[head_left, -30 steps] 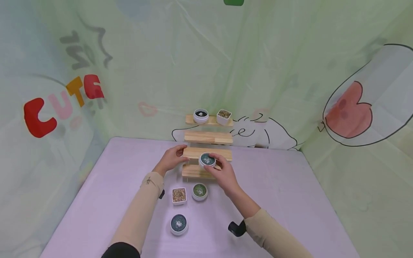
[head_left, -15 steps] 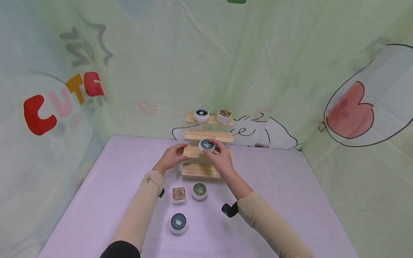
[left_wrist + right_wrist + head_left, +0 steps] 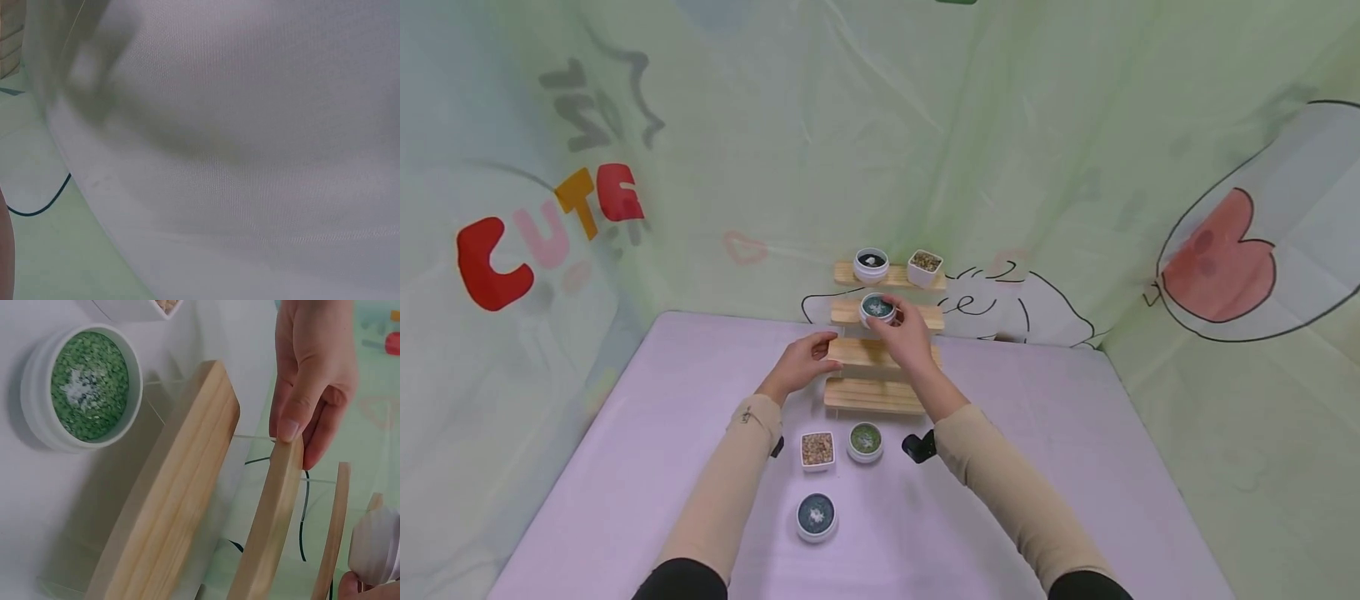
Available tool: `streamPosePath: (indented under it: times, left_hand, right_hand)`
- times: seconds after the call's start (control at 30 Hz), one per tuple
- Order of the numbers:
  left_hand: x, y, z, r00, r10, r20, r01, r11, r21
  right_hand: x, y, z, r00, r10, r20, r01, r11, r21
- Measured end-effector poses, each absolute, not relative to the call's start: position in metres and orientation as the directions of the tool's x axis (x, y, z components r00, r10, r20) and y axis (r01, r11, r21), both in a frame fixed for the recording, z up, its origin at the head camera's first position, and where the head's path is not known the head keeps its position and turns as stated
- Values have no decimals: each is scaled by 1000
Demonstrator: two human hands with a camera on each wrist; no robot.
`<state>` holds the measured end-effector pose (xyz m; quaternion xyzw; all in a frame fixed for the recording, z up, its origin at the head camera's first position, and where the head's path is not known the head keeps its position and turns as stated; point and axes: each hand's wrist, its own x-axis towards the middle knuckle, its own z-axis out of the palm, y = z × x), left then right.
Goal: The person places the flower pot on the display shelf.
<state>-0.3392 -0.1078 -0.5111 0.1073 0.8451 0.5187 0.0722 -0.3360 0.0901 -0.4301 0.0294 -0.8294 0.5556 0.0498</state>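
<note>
My right hand (image 3: 907, 335) grips a white round pot (image 3: 877, 308) filled with dark blue-green gravel and a pale centre. The pot is at the second-highest tier of a wooden stepped shelf (image 3: 880, 353); I cannot tell whether it touches the board. In the right wrist view, its white side (image 3: 377, 547) shows at the right edge, with fingertips below. My left hand (image 3: 797, 367) holds the left end of a lower board, thumb on one face and fingers behind, as the right wrist view shows of that hand (image 3: 317, 369). The left wrist view shows mostly cloth.
A white round pot (image 3: 871, 265) with dark fill and a square pot (image 3: 924, 267) of gravel stand on the top tier. Before the shelf are a square gravel pot (image 3: 817, 450), a green-filled round pot (image 3: 865, 442) and a blue-filled one (image 3: 816, 517). Printed cloth (image 3: 760, 167) hangs behind.
My right hand has carried the round pot up and away from me, from the lower tiers to the second-highest tier. The left hand has stayed on the board's end.
</note>
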Motion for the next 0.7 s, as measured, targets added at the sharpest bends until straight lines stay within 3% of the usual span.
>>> streamPosePath:
  times: [0.7]
  left_hand:
    - [-342,-109,-514,-964,266,6,120,413,903]
  right_hand:
    - [-357,79,-435,-995,-10,98,-95,348,-933]
